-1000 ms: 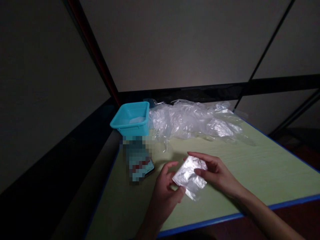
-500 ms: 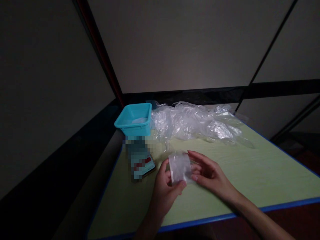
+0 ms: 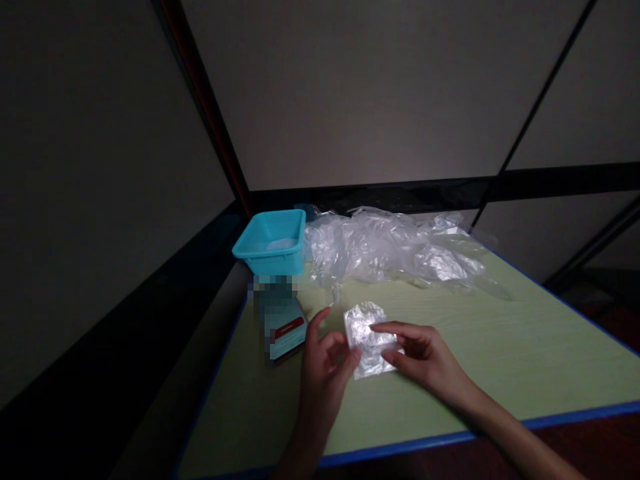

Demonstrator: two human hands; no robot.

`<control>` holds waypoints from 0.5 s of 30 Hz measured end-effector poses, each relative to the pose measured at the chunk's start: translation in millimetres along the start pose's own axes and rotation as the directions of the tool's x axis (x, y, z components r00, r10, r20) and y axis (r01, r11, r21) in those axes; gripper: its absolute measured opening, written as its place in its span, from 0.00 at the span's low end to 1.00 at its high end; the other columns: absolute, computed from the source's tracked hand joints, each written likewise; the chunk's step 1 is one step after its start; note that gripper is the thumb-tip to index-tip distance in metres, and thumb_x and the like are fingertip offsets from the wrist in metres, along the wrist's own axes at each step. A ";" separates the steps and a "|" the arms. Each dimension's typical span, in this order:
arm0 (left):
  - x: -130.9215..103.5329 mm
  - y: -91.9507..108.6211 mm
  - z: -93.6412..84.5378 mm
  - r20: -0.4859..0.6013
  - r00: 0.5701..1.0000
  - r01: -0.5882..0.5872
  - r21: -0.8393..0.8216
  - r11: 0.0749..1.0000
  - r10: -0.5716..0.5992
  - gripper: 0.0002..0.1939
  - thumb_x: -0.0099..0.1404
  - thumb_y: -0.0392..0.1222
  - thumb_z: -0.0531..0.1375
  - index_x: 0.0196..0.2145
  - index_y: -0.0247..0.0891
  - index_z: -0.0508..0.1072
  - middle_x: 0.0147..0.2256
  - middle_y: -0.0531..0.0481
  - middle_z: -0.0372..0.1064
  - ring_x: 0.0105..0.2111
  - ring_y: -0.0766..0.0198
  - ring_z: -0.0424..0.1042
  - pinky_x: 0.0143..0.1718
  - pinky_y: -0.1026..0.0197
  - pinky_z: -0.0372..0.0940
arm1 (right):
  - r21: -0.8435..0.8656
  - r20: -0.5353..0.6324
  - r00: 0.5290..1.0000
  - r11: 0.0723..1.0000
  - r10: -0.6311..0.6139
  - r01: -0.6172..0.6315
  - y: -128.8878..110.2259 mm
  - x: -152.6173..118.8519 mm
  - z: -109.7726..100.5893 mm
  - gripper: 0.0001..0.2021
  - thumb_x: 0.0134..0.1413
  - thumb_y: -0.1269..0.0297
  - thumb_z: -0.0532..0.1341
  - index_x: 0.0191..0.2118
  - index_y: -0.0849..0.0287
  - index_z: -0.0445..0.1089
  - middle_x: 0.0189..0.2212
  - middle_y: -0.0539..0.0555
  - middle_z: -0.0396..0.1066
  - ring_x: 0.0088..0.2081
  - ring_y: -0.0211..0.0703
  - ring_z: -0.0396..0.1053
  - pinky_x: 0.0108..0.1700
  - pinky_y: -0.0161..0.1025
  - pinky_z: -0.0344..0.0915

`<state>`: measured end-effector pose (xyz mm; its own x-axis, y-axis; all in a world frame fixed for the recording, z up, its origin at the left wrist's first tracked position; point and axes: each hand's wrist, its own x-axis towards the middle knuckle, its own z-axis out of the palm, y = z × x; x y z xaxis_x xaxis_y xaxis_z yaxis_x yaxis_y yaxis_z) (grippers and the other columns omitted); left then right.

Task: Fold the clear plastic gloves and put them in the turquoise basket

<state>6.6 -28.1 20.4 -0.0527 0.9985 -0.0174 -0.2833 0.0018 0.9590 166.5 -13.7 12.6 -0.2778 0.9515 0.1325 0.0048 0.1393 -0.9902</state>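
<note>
Over the pale green table, the left hand pinches the left edge of the folded plastic film between thumb and curled fingers, forefinger lifted free. The right hand lays a forefinger on it, thumb spread near its lower part; in this dim light I cannot tell whether it grips. Such thin film probably wants a light hold and flat fingertips

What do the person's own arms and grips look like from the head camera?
Each grip is an ungloved human hand, left hand and right hand, five-fingered and slender. No rings, watch or bracelets show. Both forearms are slim, with no sleeve, cable or marking visible in the dim light.
</note>
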 end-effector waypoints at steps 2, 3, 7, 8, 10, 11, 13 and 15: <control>1.2 2.5 -1.4 -0.057 0.998 -0.017 0.011 1.000 0.017 0.31 0.51 0.40 0.63 0.50 0.39 0.55 0.24 0.57 0.65 0.26 0.65 0.69 0.25 0.67 0.63 | 0.007 0.011 1.000 1.000 0.003 -0.003 0.1 -0.1 -0.2 0.15 0.44 0.66 0.64 0.42 0.54 0.73 0.26 0.49 0.70 0.24 0.33 0.62 0.25 0.32 0.60; 1.6 3.5 -1.9 -0.066 0.998 -0.016 0.016 1.000 0.017 0.29 0.51 0.40 0.63 0.49 0.39 0.56 0.24 0.58 0.64 0.25 0.65 0.68 0.24 0.67 0.63 | 0.013 0.018 1.000 1.000 0.000 0.000 0.5 -0.1 -0.2 0.15 0.44 0.66 0.64 0.42 0.54 0.73 0.28 0.49 0.71 0.24 0.34 0.63 0.26 0.33 0.61; 2.4 4.3 -2.3 -0.064 0.998 -0.013 0.012 1.000 0.013 0.26 0.51 0.40 0.63 0.46 0.39 0.57 0.23 0.59 0.63 0.23 0.68 0.66 0.22 0.69 0.60 | 0.004 0.037 0.999 1.000 -0.008 0.007 1.7 -1.1 -0.1 0.14 0.45 0.66 0.63 0.42 0.53 0.74 0.31 0.51 0.73 0.27 0.35 0.65 0.28 0.34 0.63; 2.5 3.9 -2.3 -0.068 0.998 -0.013 0.005 1.000 0.013 0.25 0.51 0.40 0.63 0.46 0.39 0.58 0.23 0.59 0.63 0.23 0.68 0.66 0.22 0.69 0.60 | -0.005 0.040 0.999 1.000 -0.012 0.012 1.3 -1.4 0.1 0.14 0.45 0.67 0.63 0.41 0.53 0.74 0.32 0.51 0.73 0.28 0.36 0.66 0.29 0.34 0.63; 3.1 2.6 -2.8 -0.077 0.997 -0.013 -0.004 1.000 0.013 0.25 0.52 0.40 0.63 0.45 0.39 0.58 0.24 0.59 0.64 0.23 0.68 0.66 0.24 0.69 0.60 | -0.016 0.056 0.998 0.999 -0.027 0.028 -0.2 -2.1 0.6 0.14 0.45 0.68 0.63 0.41 0.52 0.74 0.35 0.52 0.73 0.30 0.37 0.67 0.31 0.34 0.63; 3.5 1.9 -3.3 -0.082 0.996 -0.017 -0.005 1.000 0.017 0.24 0.52 0.40 0.62 0.45 0.39 0.58 0.24 0.58 0.64 0.24 0.68 0.66 0.24 0.69 0.60 | -0.016 0.073 0.997 0.999 -0.037 0.039 -1.0 -2.4 1.0 0.14 0.46 0.68 0.63 0.42 0.52 0.74 0.36 0.53 0.73 0.32 0.38 0.67 0.32 0.34 0.63; 4.8 0.6 -4.6 -0.097 0.995 -0.032 -0.003 0.999 0.031 0.24 0.52 0.40 0.63 0.45 0.39 0.58 0.24 0.58 0.64 0.24 0.68 0.66 0.24 0.69 0.60 | -0.001 0.105 0.993 0.998 -0.055 0.055 -2.4 -3.1 1.7 0.15 0.46 0.69 0.63 0.42 0.51 0.73 0.39 0.53 0.72 0.35 0.39 0.68 0.34 0.35 0.64; 6.3 -0.4 -6.0 -0.115 0.992 -0.045 -0.004 0.999 0.045 0.24 0.52 0.40 0.63 0.45 0.39 0.58 0.24 0.58 0.64 0.23 0.68 0.65 0.23 0.69 0.60 | 0.015 0.115 0.992 0.998 -0.061 0.060 -2.4 -3.6 2.0 0.16 0.46 0.70 0.63 0.43 0.49 0.73 0.40 0.53 0.72 0.36 0.39 0.68 0.35 0.35 0.63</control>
<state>0.6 -22.2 18.2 -0.1753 0.9845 -0.0071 -0.2842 -0.0437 0.9578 165.5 -18.1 14.4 -0.3858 0.9034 0.1870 -0.0260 0.1920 -0.9811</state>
